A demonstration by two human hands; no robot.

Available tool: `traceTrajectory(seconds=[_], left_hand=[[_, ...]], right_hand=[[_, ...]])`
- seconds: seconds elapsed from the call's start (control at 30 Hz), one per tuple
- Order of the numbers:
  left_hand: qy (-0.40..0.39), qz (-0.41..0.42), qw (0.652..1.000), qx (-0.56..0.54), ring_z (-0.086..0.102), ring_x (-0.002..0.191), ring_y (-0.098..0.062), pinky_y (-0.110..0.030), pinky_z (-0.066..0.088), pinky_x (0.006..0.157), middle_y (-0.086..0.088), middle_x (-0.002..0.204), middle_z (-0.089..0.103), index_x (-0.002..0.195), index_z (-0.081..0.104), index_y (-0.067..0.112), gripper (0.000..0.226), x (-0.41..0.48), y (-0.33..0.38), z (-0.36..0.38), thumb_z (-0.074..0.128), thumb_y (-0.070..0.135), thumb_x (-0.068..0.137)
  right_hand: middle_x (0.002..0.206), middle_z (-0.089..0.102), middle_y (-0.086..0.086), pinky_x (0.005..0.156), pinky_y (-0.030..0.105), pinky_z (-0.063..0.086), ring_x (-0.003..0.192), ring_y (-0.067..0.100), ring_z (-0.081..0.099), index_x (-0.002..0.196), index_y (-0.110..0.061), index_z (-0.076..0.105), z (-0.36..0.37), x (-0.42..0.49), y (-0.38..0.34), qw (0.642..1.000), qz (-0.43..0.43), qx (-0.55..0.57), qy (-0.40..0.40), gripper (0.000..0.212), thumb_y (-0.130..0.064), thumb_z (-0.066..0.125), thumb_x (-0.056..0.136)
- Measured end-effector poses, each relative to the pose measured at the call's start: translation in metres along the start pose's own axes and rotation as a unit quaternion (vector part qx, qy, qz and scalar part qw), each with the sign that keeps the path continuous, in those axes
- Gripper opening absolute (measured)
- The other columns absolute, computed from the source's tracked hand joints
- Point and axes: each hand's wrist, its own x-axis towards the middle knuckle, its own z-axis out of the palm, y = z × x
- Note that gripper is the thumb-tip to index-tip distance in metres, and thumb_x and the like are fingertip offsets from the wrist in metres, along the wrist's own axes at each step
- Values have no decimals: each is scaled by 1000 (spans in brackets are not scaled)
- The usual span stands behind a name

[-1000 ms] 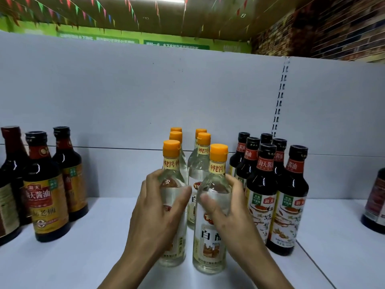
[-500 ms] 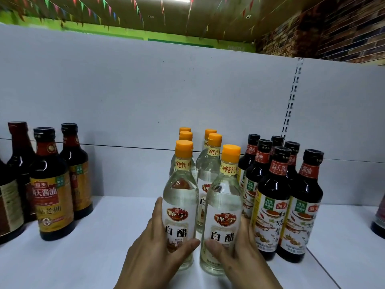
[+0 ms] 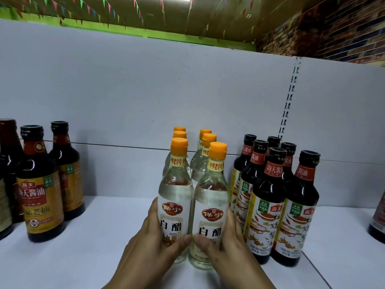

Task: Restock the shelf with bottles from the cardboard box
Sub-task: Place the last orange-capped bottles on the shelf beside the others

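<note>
Two clear vinegar bottles with orange caps stand upright side by side at the front of the white shelf [image 3: 87,243]. My left hand [image 3: 154,245] wraps the lower part of the left front bottle [image 3: 176,190]. My right hand [image 3: 227,247] wraps the lower part of the right front bottle [image 3: 212,197]. My thumbs nearly meet between the two labels. Several more orange-capped vinegar bottles [image 3: 205,155] stand in two rows behind them. The cardboard box is out of view.
A cluster of dark soy sauce bottles [image 3: 277,205] stands close on the right, touching distance from my right hand. More dark bottles with gold labels [image 3: 39,195] stand at the left. Another dark bottle [image 3: 378,222] shows at the right edge. A grey back panel [image 3: 145,90] closes the shelf.
My hands have slid down from the bottles' shoulders to their lower bodies. The two front bottles now stand closer together with their labels showing.
</note>
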Motion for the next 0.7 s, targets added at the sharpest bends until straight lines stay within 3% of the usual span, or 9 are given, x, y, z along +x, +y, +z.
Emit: traceTrajectory(seconds=[0.13,0.27,0.43,0.53,0.6,0.7], left_hand=[[-8,-6,1000,-13,66,109,1,-32,54,100,32,131,58,140,13,59,89,5,0,1,70,71,73],[-13,-12,1000,-22,68,107,1,-32,56,98,36,124,59,138,14,58,87,10,-1,2,72,67,74],[-10,-13,999,-31,68,104,3,-30,56,97,41,115,58,134,17,58,82,17,-2,3,74,63,76],[-7,-18,999,-37,67,104,1,-28,55,97,39,114,58,133,19,58,79,17,-1,2,75,62,76],[-2,-24,999,-43,67,102,2,-27,54,96,37,114,60,131,21,58,78,17,-1,3,76,60,75],[7,-25,999,-45,67,101,4,-24,53,93,37,113,61,130,24,59,77,16,-3,4,77,59,74]], right_hand=[[162,4,-22,118,31,32,144,4,25,154,-43,-14,-2,6,1,1000,12,-16,-17,116,-79,57,69],[164,2,-21,120,35,31,148,8,23,153,-44,-16,-1,10,2,999,10,-27,-20,122,-88,48,59],[165,-3,-20,122,36,27,151,9,17,152,-44,-19,0,17,4,999,6,-31,-26,118,-85,49,64],[165,11,-17,120,41,32,148,10,26,150,-49,-14,2,21,6,999,5,-28,-23,109,-79,57,73],[159,29,-17,116,42,39,141,8,40,150,-51,-6,4,22,7,1000,2,-19,-17,105,-76,58,71],[150,43,-21,111,40,44,132,5,51,148,-54,-4,6,22,10,1000,1,-6,-20,100,-74,58,72]])
